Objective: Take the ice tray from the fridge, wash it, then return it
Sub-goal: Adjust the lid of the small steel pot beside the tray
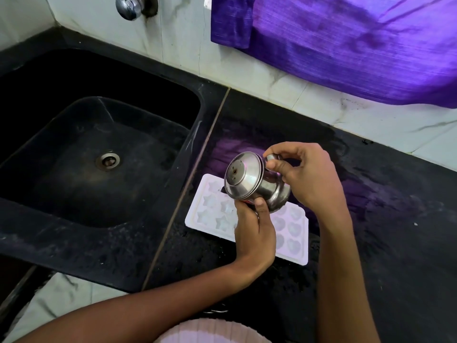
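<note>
A white ice tray [212, 209] with star and heart shaped moulds lies flat on the black counter, just right of the sink. Above it a small steel can with a lid [249, 179] is tilted toward the tray's left end. My left hand [254, 226] grips the can from below. My right hand [304, 174] pinches the can's handle at its upper right. Both hands and the can hide the tray's middle.
A black sink [74, 154] with a metal drain [107, 161] fills the left. A chrome tap knob [131, 6] sticks out of the white tiled wall. A purple cloth [346, 40] hangs at the upper right over the black counter [395, 206].
</note>
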Available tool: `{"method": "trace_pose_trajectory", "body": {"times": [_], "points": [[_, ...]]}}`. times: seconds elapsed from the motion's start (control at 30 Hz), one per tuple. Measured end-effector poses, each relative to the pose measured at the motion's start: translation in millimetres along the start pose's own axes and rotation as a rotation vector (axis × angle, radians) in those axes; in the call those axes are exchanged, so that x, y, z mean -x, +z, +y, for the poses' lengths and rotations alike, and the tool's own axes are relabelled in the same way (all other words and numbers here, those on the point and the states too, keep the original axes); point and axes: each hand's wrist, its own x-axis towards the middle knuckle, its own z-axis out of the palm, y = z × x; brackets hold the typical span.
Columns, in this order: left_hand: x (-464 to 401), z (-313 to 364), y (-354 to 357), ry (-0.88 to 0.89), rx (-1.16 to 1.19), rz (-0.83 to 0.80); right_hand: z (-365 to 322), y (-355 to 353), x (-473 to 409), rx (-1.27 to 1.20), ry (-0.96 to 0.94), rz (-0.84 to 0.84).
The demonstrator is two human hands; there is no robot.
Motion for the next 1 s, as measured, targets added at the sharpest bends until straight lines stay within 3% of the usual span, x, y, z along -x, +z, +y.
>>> {"method": "trace_pose_trajectory", "body": {"times": [0.67,1.0], "points": [[0.8,-2.4,-0.6,-0.067,0.013,-0.007,-5.1,2.8,4.3,0.044,-0.008,0.0],[5.9,-1.0,1.6,0.072,-0.012,0.035,-2.5,-0.8,7.7,-0.027,-0.071,-0.007]]}}
